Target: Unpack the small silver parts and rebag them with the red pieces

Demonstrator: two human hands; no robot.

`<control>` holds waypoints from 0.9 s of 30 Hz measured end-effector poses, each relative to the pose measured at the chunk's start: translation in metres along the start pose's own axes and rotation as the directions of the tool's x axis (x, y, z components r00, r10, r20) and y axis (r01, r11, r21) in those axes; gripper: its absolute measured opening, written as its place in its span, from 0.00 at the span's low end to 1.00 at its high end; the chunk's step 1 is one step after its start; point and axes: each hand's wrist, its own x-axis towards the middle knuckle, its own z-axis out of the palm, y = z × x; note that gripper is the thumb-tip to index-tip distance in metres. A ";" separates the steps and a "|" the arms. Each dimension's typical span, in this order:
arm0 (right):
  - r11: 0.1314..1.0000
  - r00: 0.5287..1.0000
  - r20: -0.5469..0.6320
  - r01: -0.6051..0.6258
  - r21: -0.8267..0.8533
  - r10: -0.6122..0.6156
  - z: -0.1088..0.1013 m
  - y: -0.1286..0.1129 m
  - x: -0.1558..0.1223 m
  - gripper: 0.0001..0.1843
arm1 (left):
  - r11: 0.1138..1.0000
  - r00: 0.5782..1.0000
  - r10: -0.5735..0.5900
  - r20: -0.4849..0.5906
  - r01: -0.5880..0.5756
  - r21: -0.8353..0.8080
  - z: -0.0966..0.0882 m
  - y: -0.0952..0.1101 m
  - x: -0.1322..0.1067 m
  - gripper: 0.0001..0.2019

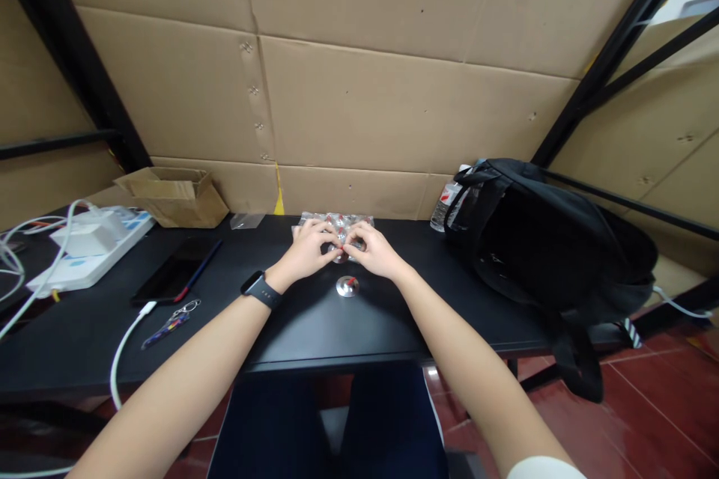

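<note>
My left hand [310,245], a dark watch on its wrist, meets my right hand [375,248] at the middle of the black table. Thumbs and forefingers of both hands are pinched together on a small silver disc with a red tip [340,254], mostly hidden by the fingers. Just behind them lies a clear plastic pack [362,218] of several shiny silver and red pieces, partly covered by my hands. Nearer to me, a loose round silver disc with a red stem [347,287] rests on the table, apart from both hands.
On the left are a brown paper box [183,202], a white power strip [93,258], a black phone [174,273], a pen, a keyring [171,324] and white cables. A black backpack [556,239] and water bottle [445,206] stand right. Cardboard [365,105] walls the back.
</note>
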 end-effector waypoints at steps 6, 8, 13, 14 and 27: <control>1.000 0.886 0.462 -0.020 -0.019 0.027 -0.016 -0.007 -0.007 0.13 | 0.996 0.997 -0.070 -0.037 0.071 0.047 -0.008 -0.006 -0.001 0.08; 1.000 0.844 0.536 -0.012 -0.010 0.016 -0.013 -0.007 -0.007 0.09 | 0.995 0.995 -0.086 -0.051 0.089 0.045 -0.009 -0.007 -0.001 0.08; 0.999 0.872 0.488 -0.022 -0.027 0.032 -0.003 -0.008 -0.007 0.07 | 0.989 0.985 -0.145 -0.093 0.148 0.020 -0.011 -0.007 0.001 0.06; 0.999 0.881 0.473 -0.026 -0.025 0.035 -0.003 -0.007 -0.007 0.07 | 0.987 0.983 -0.155 -0.093 0.157 0.012 -0.012 -0.006 0.001 0.07; 0.992 0.996 -0.051 -0.070 0.110 0.076 -0.004 -0.005 0.001 0.07 | 0.882 0.976 -0.216 -0.005 0.193 -0.430 -0.007 -0.005 0.005 0.14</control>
